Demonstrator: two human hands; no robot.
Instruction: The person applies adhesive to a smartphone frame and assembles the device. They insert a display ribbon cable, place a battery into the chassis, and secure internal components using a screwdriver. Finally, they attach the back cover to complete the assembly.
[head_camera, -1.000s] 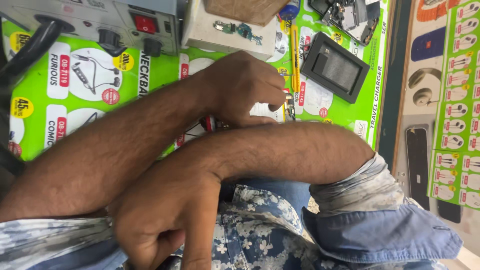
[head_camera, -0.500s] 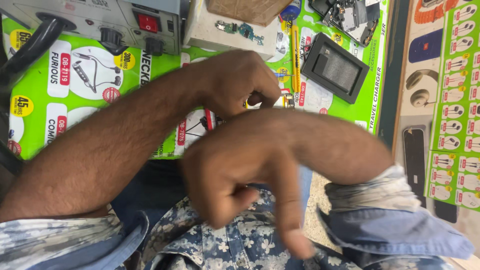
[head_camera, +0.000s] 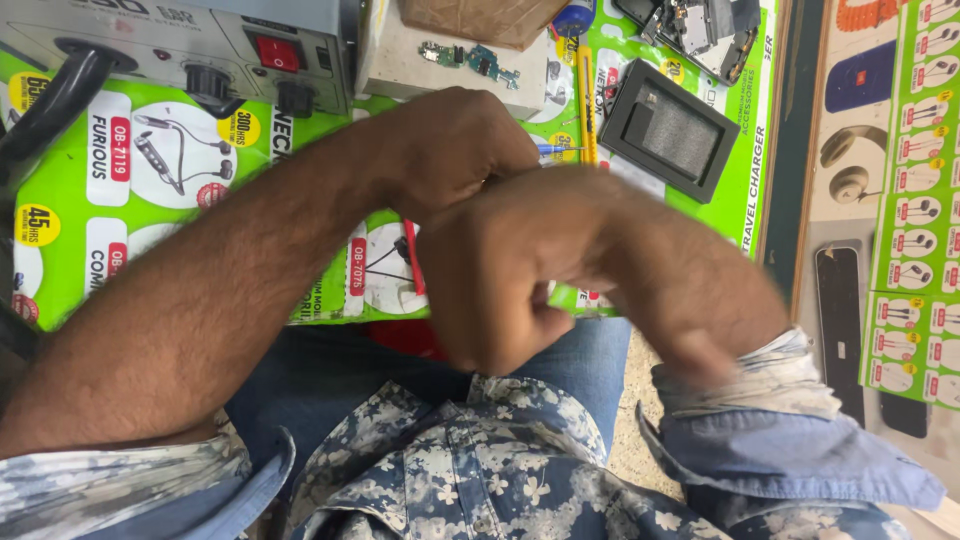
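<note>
- The left hand (head_camera: 455, 150) lies over the counter (head_camera: 150, 290), which is covered with a bright green printed sheet. It is curled knuckles-up, its grip drawn together, but whether anything is pinched inside cannot be told, since the fingertips are hidden behind the other hand.
- The right hand (head_camera: 500, 280) sits nearer the camera, touching and partly covering the left one. It is balled into a loose fist with the grip closed, and nothing shows in it. Its forearm is blurred.
- Just beyond the left hand's knuckles, a slim blue-tipped tool (head_camera: 555, 149) lies on the green sheet, with a yellow pencil-like stick (head_camera: 587, 130) just beside it.
- A black rectangular frame with a grey mesh centre (head_camera: 672, 135) lies flat, to the right of both tools and well clear of either hand.
- A pale block (head_camera: 400, 65) near the far edge carries a small green circuit board (head_camera: 470, 58), and a brown cardboard piece (head_camera: 480, 18) rests above it.
- A grey power supply box (head_camera: 200, 45) with a red switch (head_camera: 278, 52) and black knobs stands at far left, with a thick black cable (head_camera: 55, 95) running off it.
- A dismantled phone body (head_camera: 700, 30) lies at the far right corner of the sheet.
- Both rolled sleeves are blue floral cloth, above denim at the lap.
</note>
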